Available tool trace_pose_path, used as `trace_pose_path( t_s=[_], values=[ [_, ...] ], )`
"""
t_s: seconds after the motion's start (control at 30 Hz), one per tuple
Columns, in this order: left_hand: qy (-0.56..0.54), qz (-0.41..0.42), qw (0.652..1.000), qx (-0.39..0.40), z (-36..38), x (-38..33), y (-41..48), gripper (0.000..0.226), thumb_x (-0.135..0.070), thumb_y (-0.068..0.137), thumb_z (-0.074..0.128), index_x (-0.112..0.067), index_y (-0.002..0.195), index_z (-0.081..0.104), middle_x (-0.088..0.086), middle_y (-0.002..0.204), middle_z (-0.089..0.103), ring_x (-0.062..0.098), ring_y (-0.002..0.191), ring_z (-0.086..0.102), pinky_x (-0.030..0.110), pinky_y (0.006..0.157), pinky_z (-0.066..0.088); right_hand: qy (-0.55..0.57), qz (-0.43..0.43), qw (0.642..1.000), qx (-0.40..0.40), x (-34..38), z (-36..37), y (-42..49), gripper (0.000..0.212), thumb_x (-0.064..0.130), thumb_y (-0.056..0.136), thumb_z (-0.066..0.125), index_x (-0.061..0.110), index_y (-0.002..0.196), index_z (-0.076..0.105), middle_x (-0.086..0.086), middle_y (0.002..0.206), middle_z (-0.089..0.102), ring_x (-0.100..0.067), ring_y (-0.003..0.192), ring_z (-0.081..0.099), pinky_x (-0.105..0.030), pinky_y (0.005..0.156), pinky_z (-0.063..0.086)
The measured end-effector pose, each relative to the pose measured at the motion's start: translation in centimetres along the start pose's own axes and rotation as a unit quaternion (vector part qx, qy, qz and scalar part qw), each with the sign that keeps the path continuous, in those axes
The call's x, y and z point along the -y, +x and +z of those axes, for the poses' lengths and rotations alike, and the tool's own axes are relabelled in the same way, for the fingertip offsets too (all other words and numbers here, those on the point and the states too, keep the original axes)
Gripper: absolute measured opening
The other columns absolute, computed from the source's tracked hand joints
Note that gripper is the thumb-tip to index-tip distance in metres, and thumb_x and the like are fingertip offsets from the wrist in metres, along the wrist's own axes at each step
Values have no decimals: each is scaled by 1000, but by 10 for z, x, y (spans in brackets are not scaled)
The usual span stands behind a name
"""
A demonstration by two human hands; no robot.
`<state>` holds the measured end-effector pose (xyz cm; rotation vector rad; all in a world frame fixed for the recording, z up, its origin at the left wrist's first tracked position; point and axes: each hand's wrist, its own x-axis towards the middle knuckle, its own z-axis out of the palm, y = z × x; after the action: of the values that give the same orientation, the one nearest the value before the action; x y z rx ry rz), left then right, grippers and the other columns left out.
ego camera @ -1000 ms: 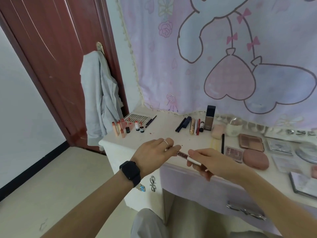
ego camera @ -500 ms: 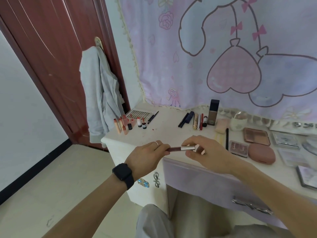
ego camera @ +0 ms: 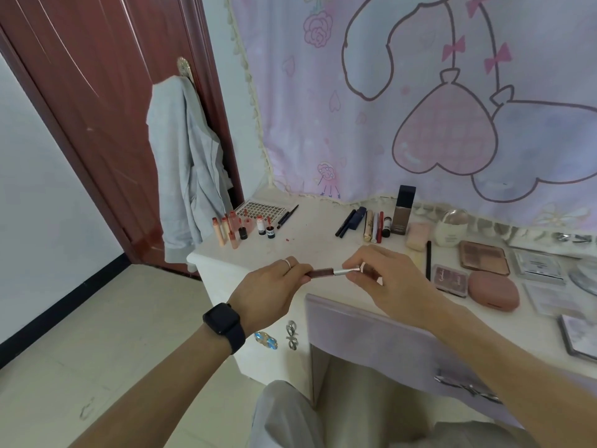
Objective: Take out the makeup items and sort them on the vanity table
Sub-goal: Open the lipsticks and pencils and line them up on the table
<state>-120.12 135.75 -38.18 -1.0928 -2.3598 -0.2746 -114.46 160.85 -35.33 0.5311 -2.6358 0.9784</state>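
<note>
Lip-gloss tube (ego camera: 323, 272) runs level left-to-right, left hand (ego camera: 268, 297) pinching its dark end, right hand (ego camera: 389, 281) pinching its silver end.

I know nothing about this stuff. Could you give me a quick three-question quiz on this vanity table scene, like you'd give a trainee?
1. True or false: the left hand and the right hand both hold the dark-red tube.
2. Pick one: the foundation bottle at the back of the table is A) lying flat, B) standing upright, C) held in a hand.
3. Fill in: the black watch sits on the ____ wrist.

Key: 1 true; 2 B; 3 left.
</note>
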Motion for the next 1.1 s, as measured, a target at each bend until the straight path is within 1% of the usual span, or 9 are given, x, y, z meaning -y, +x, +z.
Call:
trace_pose_path(
  t_s=[0.07, 0.13, 0.23, 0.33, 0.43, 0.63, 0.73, 0.9, 1.1],
  values=[
    [0, -5, 1000, -1, 1, -2, -3, 30, -28, 103, 32, -16, 114, 58, -4, 93, 58, 15, 68, 54, 23, 48, 43, 11, -8, 1000, 5, -1, 3, 0, 17, 20, 95, 68, 32, 106, 63, 17, 95, 57, -12, 75, 59, -32, 73, 52],
    [-5, -9, 1000, 1, 1, -4, -3, 28, -27, 103, 32, -17, 112, 57, -4, 93, 57, 16, 70, 53, 24, 50, 44, 55, 63, 995, 57, 5, 3, 4, 24, 37, 96, 66, 40, 118, 58, 19, 103, 60, -6, 79, 63, -24, 74, 52],
    [42, 13, 999, -8, 2, -2, -1, 27, -26, 103, 35, -17, 111, 59, -3, 94, 57, 18, 73, 52, 27, 57, 44, 44, 127, 982, 134, 8, 5, 13, 31, 56, 102, 40, 35, 112, 60, 16, 88, 69, -5, 66, 64, -28, 70, 56],
    [88, 18, 996, -25, 2, 5, -1, 26, -22, 102, 38, -18, 114, 61, -1, 100, 61, 21, 78, 55, 32, 64, 46, 30, 117, 983, 137, 5, 6, 17, 25, 46, 105, 43, 36, 95, 64, 16, 78, 68, -10, 65, 61, -33, 70, 55],
    [89, 10, 995, -33, 3, 9, -6, 26, -19, 101, 38, -17, 115, 60, -1, 100, 63, 21, 77, 57, 32, 67, 47, 66, 103, 989, 80, 2, 9, 14, 4, 38, 97, 63, 41, 95, 63, 18, 88, 68, -1, 77, 63, -16, 71, 49],
    [59, -35, 997, -39, 4, 12, -13, 27, -21, 100, 41, -16, 116, 63, -2, 99, 64, 18, 73, 55, 29, 63, 49, 76, 57, 995, -3, -1, 17, 16, 18, 23, 92, 73, 38, 96, 66, 20, 98, 63, 0, 89, 63, -10, 77, 49],
    [51, -43, 997, -38, 3, 15, -12, 23, -19, 102, 46, -15, 116, 64, 0, 99, 64, 20, 71, 56, 31, 63, 50, 22, 21, 1000, 1, -5, 18, 17, 29, 21, 94, 70, 35, 118, 66, 19, 104, 58, -2, 91, 60, -11, 81, 47],
    [18, -88, 996, -14, -2, 20, -15, 21, -23, 99, 53, -18, 117, 64, 3, 109, 60, 26, 67, 58, 35, 57, 52, -73, -40, 996, -9, -16, 21, 15, 28, 28, 96, 65, 29, 123, 70, 14, 107, 56, -9, 84, 58, -28, 77, 54],
    [15, -107, 994, -6, -8, 17, -12, 23, -21, 97, 59, -20, 120, 63, 3, 108, 56, 26, 68, 57, 34, 51, 51, -49, 20, 999, 11, -4, 18, 15, 30, 33, 95, 67, 37, 125, 62, 21, 103, 59, 3, 82, 60, -19, 79, 51]
  ],
)
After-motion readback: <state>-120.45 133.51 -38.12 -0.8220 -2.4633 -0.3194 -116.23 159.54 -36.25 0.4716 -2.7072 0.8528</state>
